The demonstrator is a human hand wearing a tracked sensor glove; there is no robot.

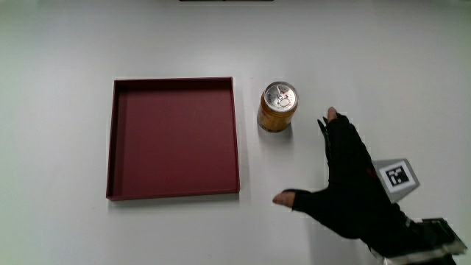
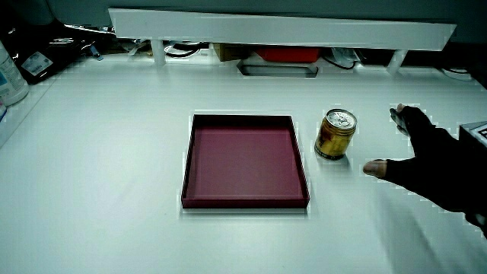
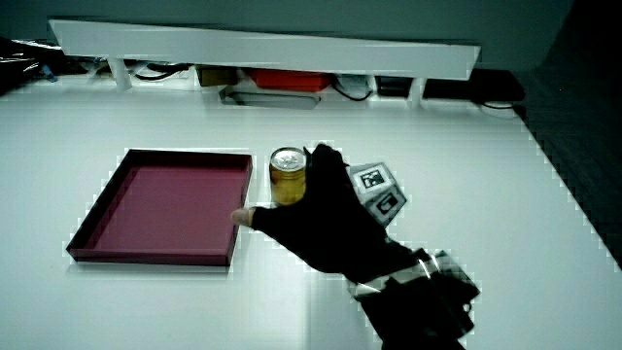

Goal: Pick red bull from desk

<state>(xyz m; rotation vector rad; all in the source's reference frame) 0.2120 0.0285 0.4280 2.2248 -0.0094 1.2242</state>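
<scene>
A small gold can [image 1: 277, 107] with a silver top stands upright on the white table beside the dark red tray [image 1: 174, 193]; both side views show the can [image 2: 335, 134] [image 3: 288, 176] too. The hand [image 1: 346, 180] in its black glove lies low over the table beside the can, a little nearer to the person, not touching it. Its fingers [image 1: 335, 126] and thumb [image 1: 288, 198] are spread apart with nothing in them. In a side view the hand [image 3: 326, 219] partly covers the can's edge.
The shallow square tray [image 2: 245, 202] is empty inside. A low white partition [image 2: 281, 30] runs along the table's edge farthest from the person, with cables and boxes under it. A patterned cube [image 1: 396, 179] sits on the hand's back.
</scene>
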